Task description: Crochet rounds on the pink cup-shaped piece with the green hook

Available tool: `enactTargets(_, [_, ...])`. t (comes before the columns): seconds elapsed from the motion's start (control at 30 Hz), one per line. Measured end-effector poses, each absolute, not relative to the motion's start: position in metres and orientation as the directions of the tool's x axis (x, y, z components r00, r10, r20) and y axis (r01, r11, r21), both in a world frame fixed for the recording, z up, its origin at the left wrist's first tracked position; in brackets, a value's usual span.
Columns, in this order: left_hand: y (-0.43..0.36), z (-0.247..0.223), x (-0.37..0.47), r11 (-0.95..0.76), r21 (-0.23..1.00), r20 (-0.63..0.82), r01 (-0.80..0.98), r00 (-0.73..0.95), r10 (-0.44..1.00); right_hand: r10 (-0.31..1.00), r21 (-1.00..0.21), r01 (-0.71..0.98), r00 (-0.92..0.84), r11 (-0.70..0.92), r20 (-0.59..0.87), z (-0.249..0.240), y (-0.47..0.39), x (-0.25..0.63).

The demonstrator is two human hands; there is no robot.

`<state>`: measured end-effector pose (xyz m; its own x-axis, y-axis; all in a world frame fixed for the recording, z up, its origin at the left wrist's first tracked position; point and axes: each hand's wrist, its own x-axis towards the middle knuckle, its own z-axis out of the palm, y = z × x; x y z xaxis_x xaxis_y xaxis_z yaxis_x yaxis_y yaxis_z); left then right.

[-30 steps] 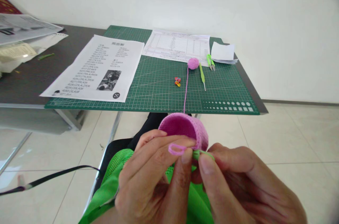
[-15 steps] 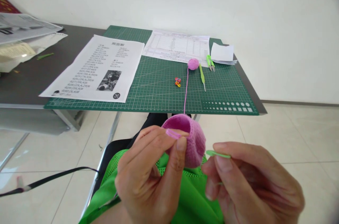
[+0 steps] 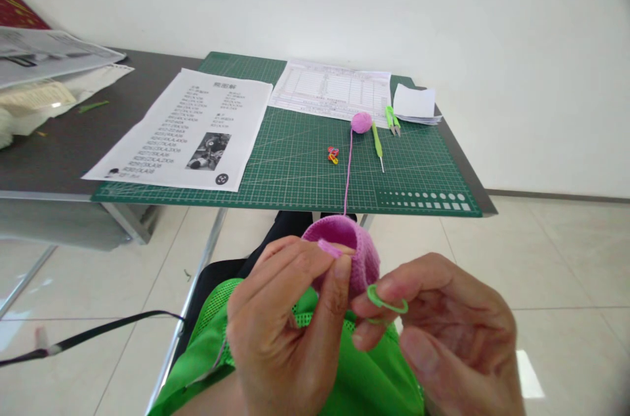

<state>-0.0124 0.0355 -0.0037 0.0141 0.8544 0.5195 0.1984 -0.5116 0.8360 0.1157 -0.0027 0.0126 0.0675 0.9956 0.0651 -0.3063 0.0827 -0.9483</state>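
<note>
Here: pink crocheted piece (image 3: 370, 262) and green clip (image 3: 388, 302) in hand

Left hand (image 3: 290, 317): thumb and forefinger pinched narrow on the piece's rim; pink loop (image 3: 329, 248) beside the fingertips. Right hand (image 3: 453, 331): clip at index and middle fingertips, thumb apart. Beyond left fingers, printed sheet (image 3: 162, 121) headed 熊图解; R-numbered rows, partly blurred. Farther ahead of both hands' fingers, form (image 3: 329, 88), print too small.

The knitted piece (image 3: 368, 260) is before the mat (image 3: 295, 170) bearing clips (image 3: 333, 155) and crochet hook (image 3: 377, 141).
</note>
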Motion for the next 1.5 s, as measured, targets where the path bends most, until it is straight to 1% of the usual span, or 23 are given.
enactTargets(0.1, [0.036,-0.003,-0.013,-0.515,0.834,0.519,0.200,0.034,0.854,0.998,-0.940,-0.338,0.055,0.043,0.026,0.013,-0.003,0.117])
enactTargets(0.23, [0.034,-0.003,-0.016,-0.512,0.834,0.516,0.203,0.038,0.856,0.996,-0.947,-0.322,0.082,0.008,-0.019,0.014,-0.003,0.117])
enactTargets(0.3, [0.033,-0.004,-0.017,-0.512,0.834,0.517,0.206,0.030,0.855,0.994,-0.965,-0.262,0.106,0.009,-0.019,0.016,-0.004,0.117])
enactTargets(0.4, [0.033,-0.005,-0.017,-0.514,0.832,0.521,0.208,0.025,0.853,0.990,-0.993,-0.108,0.135,0.041,0.026,0.020,-0.005,0.115])
enactTargets(0.5, [0.033,-0.004,-0.016,-0.517,0.830,0.521,0.212,0.039,0.853,0.951,-0.994,-0.022,0.292,0.109,0.098,0.023,-0.005,0.104])
enactTargets(0.57, [0.033,-0.003,-0.015,-0.514,0.832,0.516,0.209,0.047,0.855,0.909,-0.992,0.004,0.399,0.128,0.119,0.024,-0.005,0.094])
enactTargets(0.6, [0.033,-0.002,-0.014,-0.507,0.837,0.509,0.208,0.044,0.859,0.897,-0.992,0.026,0.425,0.123,0.123,0.024,-0.004,0.090])
enactTargets(0.7, [0.031,0.000,-0.015,-0.488,0.848,0.493,0.207,0.031,0.869,0.898,-0.986,0.132,0.414,0.102,0.149,0.023,-0.005,0.084])
enactTargets(0.77, [0.030,0.001,-0.015,-0.482,0.850,0.491,0.213,0.014,0.871,0.905,-0.981,0.171,0.396,0.090,0.152,0.022,-0.005,0.083])
enactTargets(0.93, [0.029,0.000,-0.016,-0.472,0.854,0.484,0.217,0.002,0.875,0.930,-0.997,0.073,0.362,0.041,0.065,0.025,-0.005,0.083])
enactTargets(1.03, [0.030,0.001,-0.016,-0.468,0.857,0.480,0.215,-0.005,0.877,0.939,-0.998,0.037,0.339,0.043,0.053,0.026,-0.004,0.085])
enactTargets(1.1, [0.031,0.002,-0.016,-0.479,0.850,0.491,0.220,0.001,0.871,0.945,-0.996,0.054,0.317,0.067,0.081,0.025,-0.002,0.089])
enactTargets(1.2, [0.032,0.003,-0.017,-0.493,0.834,0.507,0.248,0.007,0.862,0.936,-0.979,0.137,0.301,0.149,0.184,0.022,0.000,0.095])
enactTargets(1.27, [0.033,0.002,-0.017,-0.493,0.832,0.509,0.252,0.003,0.861,0.923,-0.968,0.184,0.313,0.171,0.223,0.020,0.001,0.097])
enactTargets(1.4, [0.033,0.000,-0.020,-0.491,0.834,0.507,0.253,0.004,0.862,0.921,-0.965,0.221,0.327,0.144,0.213,0.018,-0.002,0.098])
enactTargets(1.5, [0.034,0.000,-0.019,-0.481,0.835,0.496,0.268,0.013,0.868,0.925,-0.970,0.189,0.317,0.153,0.208,0.019,-0.004,0.099])
